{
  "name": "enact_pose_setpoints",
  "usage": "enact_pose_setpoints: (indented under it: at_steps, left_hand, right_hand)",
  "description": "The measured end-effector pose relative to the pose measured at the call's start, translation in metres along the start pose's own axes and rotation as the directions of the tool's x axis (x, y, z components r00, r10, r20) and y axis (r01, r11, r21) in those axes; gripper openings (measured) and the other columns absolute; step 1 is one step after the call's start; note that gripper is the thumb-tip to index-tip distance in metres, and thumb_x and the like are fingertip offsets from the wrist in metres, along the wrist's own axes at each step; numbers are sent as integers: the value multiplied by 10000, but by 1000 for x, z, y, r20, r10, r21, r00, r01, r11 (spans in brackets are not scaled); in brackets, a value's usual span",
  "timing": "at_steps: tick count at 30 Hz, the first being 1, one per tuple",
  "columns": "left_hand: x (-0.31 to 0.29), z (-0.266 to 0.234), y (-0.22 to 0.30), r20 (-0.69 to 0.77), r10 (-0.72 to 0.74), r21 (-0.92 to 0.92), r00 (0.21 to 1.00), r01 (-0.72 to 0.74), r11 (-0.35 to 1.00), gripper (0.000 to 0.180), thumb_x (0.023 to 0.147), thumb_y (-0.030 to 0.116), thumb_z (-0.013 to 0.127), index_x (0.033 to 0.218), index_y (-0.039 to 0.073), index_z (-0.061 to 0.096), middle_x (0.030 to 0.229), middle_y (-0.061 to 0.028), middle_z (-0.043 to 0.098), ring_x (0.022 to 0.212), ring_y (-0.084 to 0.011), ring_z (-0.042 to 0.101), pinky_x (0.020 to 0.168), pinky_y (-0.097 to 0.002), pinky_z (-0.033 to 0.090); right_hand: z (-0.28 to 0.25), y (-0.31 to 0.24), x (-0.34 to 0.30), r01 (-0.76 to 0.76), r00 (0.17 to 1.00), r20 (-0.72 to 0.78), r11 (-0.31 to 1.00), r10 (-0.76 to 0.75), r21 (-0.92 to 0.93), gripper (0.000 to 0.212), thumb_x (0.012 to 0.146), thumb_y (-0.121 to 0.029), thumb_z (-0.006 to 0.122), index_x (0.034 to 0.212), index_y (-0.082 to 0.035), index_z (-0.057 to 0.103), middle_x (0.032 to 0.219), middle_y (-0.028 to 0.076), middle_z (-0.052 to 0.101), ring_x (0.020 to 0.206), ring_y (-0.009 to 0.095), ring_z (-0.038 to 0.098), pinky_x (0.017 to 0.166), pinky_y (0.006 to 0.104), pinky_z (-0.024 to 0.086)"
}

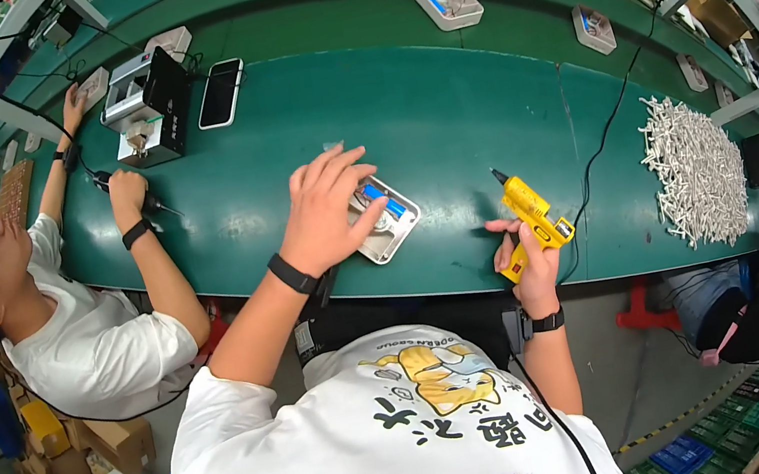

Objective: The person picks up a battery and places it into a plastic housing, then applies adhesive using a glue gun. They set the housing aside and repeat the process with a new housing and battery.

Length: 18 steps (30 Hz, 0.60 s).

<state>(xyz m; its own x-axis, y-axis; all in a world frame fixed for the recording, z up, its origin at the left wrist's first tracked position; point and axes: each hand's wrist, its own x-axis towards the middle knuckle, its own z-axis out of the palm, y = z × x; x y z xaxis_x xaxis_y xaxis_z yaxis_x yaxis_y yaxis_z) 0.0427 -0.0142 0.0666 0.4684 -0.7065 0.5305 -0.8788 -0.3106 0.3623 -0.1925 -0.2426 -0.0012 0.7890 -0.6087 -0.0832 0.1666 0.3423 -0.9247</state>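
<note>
My left hand [322, 209] is over the left part of a small white plastic housing [408, 224] on the green bench, its fingers apart and its thumb reaching across the housing. A blue cylindrical cell [383, 199] and white parts lie inside; my hand hides some of them. Whether my fingers touch the housing is hard to tell. To its right, my right hand [534, 260] is wrapped round the grip of a yellow hot glue gun [528, 201]. The gun's dark nozzle points up and left, away from the housing.
A black cable [609, 113] runs across the bench on the right, near a large pile of small white parts [693, 171]. Similar housings [450, 3] lie on the far strip. A phone [221, 93] and a metal machine [143, 106] stand left, beside a co-worker [79, 320] holding a screwdriver-like tool.
</note>
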Motion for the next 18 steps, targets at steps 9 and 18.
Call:
enact_pose_setpoints:
  at_steps: [9,18]
  left_hand:
    - [-38,-6,-13,272,-315,-112,909,355,928,161,949,200,753,933,40,751,1116,-65,766,1041,-314,682,901,-408,551]
    - [-33,-23,-9,333,-237,-117,913,289,950,137,893,131,811,874,10,749,1078,-105,775,944,-316,704,835,-416,570]
  right_hand:
    - [-2,1,-1,17,1000,5,1000,-17,-5,191,1112,-199,535,1129,-17,590,1180,307,718,568,151,555,560,330,511]
    - [2,0,-6,-14,999,51,997,18,-81,193,1105,-197,542,1106,-16,610,1183,297,732,606,159,592,594,322,529]
